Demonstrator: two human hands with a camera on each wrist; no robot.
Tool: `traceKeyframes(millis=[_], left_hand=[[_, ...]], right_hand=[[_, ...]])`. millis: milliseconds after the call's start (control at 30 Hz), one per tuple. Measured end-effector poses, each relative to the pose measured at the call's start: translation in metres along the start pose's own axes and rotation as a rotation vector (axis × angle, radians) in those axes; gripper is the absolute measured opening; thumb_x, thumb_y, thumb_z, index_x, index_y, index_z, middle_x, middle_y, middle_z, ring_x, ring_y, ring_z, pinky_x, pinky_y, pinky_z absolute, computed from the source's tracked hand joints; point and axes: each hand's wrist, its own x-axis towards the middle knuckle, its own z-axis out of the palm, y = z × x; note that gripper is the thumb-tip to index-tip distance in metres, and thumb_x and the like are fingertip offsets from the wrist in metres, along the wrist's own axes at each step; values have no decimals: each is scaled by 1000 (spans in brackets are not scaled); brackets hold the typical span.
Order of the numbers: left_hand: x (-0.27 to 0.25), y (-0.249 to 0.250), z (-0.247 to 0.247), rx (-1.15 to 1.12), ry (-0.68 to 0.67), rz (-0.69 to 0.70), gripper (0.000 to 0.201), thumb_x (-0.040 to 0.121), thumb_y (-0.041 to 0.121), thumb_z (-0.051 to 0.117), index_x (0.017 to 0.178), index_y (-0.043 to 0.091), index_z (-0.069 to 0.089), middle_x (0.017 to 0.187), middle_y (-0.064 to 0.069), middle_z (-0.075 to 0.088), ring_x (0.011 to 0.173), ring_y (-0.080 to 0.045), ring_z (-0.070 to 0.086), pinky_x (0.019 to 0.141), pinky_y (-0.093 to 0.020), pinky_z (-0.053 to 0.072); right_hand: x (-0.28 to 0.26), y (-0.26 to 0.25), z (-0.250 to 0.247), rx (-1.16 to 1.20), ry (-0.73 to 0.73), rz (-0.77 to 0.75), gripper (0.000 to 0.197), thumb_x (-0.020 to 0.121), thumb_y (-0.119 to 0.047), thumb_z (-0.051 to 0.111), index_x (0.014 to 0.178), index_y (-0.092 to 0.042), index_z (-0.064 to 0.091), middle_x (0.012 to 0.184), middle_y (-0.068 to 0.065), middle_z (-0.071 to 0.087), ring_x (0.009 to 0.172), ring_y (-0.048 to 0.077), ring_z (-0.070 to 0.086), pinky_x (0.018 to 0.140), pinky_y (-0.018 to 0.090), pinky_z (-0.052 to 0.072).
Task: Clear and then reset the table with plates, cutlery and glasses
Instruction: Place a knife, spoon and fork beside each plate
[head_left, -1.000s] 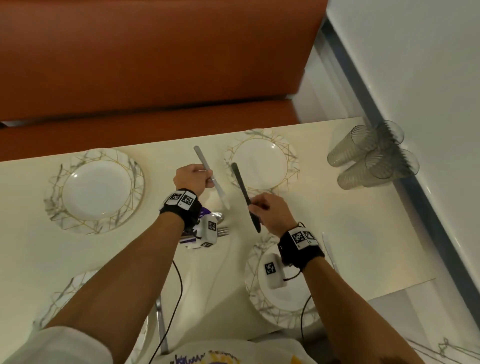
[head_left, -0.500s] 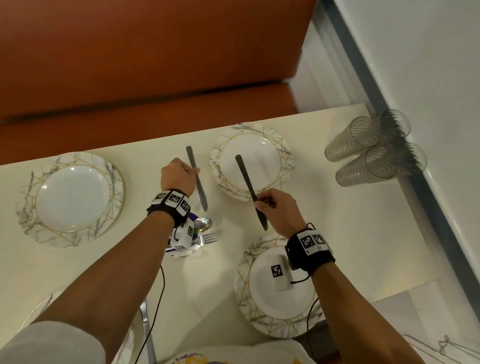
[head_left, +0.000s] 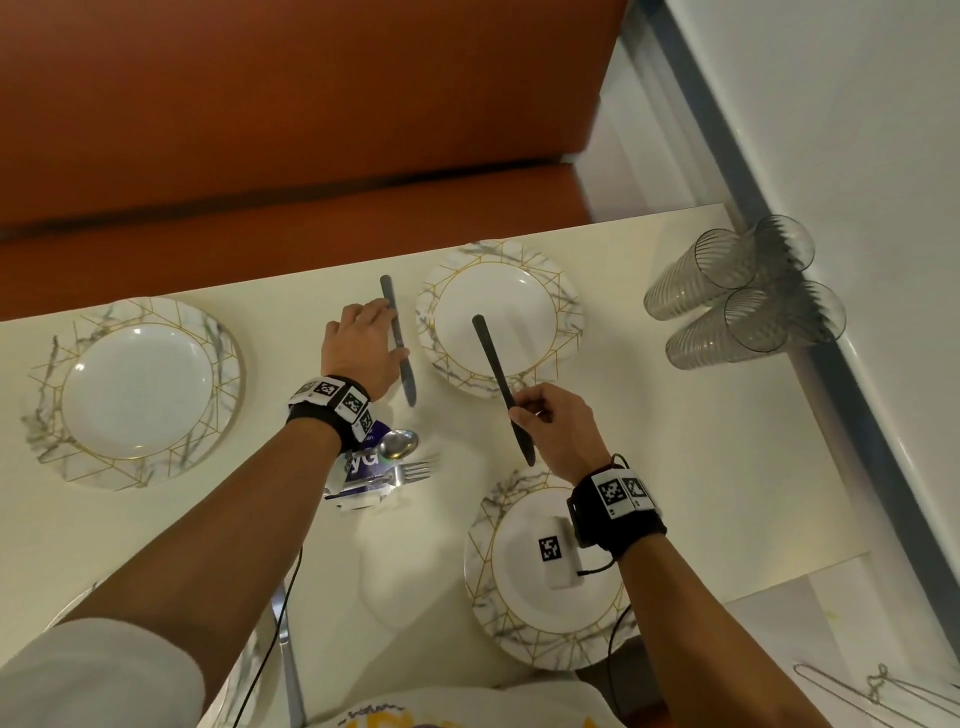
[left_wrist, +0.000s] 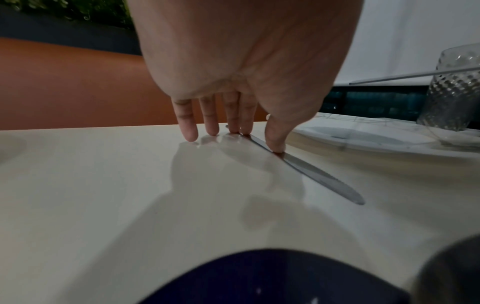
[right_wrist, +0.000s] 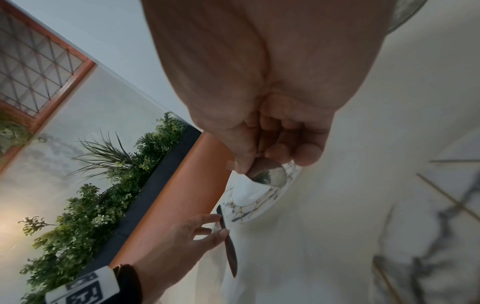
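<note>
My left hand (head_left: 382, 332) lies over a table knife (head_left: 400, 348) that rests flat on the cream table (head_left: 675, 441), just left of the far right plate (head_left: 566, 332). Its fingers are straight, and thumb and fingertips (left_wrist: 276, 146) press on the knife (left_wrist: 311, 174). My right hand (head_left: 519, 408) grips a second knife (head_left: 493, 358) at mid-length, held in the air over that plate's near rim. A far left plate (head_left: 218, 395) and a near right plate (head_left: 483, 571) are also laid.
A spoon (head_left: 397, 444) and a fork (head_left: 413, 470) lie under my left wrist. Several ribbed glasses (head_left: 743, 296) stand grouped at the table's right edge by the wall. An orange bench (head_left: 311, 130) runs behind the table. Another piece of cutlery (head_left: 288, 654) lies near the front edge.
My left hand has lowered its knife flat onto the table beside the far right plate and straightened its fingers. The right hand still holds its knife over that plate.
</note>
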Motion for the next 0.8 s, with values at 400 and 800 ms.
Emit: traceKeyframes(millis=[400,800], left_hand=[[9,8,1,-38,-7,-33,57,94,36,71,142,11,54,153,-3,48,134,-35,43,104,-52,44],[9,4,1,-59,9,-22,57,96,39,68,145,14,52,156,-2,45,137,-34,41,108,-53,43]], right_hand=[[6,1,1,9,9,-1,7,91,-22,70,98,-20,71,89,-6,72,85,15,68,80,26,57],[6,-8,2,-9,-7,-16,6,92,-22,70,97,-20,71,89,-6,71,81,12,66,76,22,54]])
